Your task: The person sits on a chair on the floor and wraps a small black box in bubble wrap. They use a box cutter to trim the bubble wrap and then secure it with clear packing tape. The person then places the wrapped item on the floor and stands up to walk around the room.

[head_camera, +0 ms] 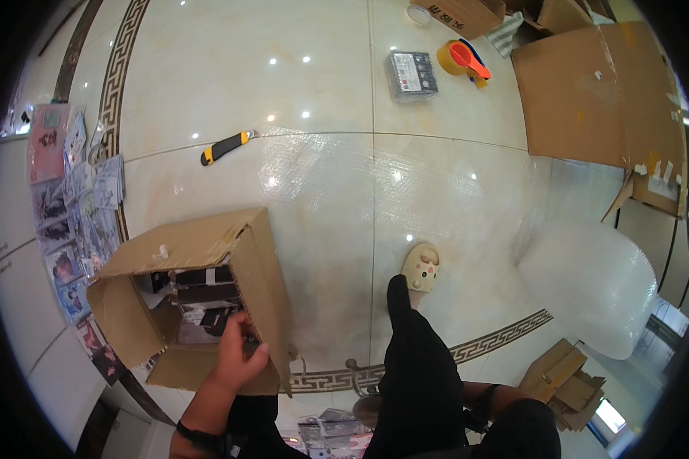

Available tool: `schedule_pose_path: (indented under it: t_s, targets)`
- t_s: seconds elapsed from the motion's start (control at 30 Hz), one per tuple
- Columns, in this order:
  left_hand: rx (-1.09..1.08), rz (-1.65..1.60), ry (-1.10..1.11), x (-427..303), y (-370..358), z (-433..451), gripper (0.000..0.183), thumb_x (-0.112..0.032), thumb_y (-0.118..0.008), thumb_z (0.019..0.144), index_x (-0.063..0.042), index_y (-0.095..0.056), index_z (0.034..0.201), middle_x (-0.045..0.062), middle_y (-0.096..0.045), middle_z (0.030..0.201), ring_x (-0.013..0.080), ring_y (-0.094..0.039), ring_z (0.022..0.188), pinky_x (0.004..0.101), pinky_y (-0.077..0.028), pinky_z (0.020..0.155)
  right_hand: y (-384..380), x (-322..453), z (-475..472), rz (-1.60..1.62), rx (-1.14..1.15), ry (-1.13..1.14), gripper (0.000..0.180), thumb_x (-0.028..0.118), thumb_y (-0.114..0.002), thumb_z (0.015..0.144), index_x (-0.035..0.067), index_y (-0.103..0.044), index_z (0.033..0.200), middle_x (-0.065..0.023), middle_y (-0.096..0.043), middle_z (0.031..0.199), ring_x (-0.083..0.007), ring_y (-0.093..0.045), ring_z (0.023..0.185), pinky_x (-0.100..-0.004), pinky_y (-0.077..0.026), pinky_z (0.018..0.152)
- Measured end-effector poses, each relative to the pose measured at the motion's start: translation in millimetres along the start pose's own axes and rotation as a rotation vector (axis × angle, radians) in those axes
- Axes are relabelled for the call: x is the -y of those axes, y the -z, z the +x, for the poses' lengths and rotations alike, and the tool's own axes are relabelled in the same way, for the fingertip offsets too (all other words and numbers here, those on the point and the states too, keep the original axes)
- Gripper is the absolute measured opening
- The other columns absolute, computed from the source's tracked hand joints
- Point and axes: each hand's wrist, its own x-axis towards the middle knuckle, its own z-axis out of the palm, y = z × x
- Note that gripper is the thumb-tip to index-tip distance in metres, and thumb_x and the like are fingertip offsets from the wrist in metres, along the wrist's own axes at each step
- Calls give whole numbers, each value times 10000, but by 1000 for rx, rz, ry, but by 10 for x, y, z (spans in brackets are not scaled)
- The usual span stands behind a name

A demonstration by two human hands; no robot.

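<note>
My left hand (242, 353) reaches into an open cardboard box (189, 241) on the tiled floor. Its fingers are near a small dark packet (215, 321); whether they grip anything is unclear. Dark boxes (206, 295) lie inside. My right hand is out of view; only part of that arm shows beside my knee at the bottom right. A sheet of bubble wrap (333, 172) lies flat before me. Beyond it are a black and yellow utility knife (225, 149), a wrapped package (412, 76) and a tape dispenser (462, 58) with yellowish tape.
A bubble wrap roll (591, 287) stands at the right. Large cardboard boxes (580, 97) fill the upper right; folded cardboard (562, 384) lies lower right. Printed cards in sleeves (63, 235) line the left edge. A slipper (422, 267) is on my foot.
</note>
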Motion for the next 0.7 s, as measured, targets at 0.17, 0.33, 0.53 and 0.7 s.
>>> schedule_pose_path:
  t_s: [0.17, 0.33, 0.53, 0.7]
  targets:
    - [50, 4, 13, -59, 83, 49, 665, -85, -632, 779, 10, -326, 1362, 136, -496, 1252, 232, -508, 1185, 379, -391, 1045, -70, 14, 475, 36, 23, 72, 577, 494, -653, 820, -1, -676, 1117, -229, -696, 1068, -361, -657, 1007, -446, -499, 898]
    - [132, 142, 139, -438, 167, 151, 734, -64, -599, 799, 20, -263, 1446, 160, -441, 1378, 243, -452, 1283, 383, -364, 1075, -11, 67, 828, 64, 31, 146, 578, 501, -629, 837, 1, -674, 1123, -228, -695, 1073, -354, -652, 1017, -447, -490, 908]
    - [346, 135, 238, -561, 330, 280, 845, 20, -531, 759, -3, -179, 1527, 102, -342, 1506, 209, -325, 1397, 351, -273, 1137, 56, 88, 1345, 86, 30, 263, 580, 510, -599, 858, 3, -671, 1130, -227, -693, 1080, -346, -646, 1029, -449, -480, 920]
    - [463, 247, 242, -614, 406, 377, 831, -13, -577, 795, 0, -184, 1527, 98, -350, 1506, 204, -320, 1396, 363, -278, 1139, 299, 12, 1833, 53, 39, 404, 583, 518, -575, 876, 4, -669, 1136, -225, -692, 1085, -339, -642, 1039, -450, -471, 930]
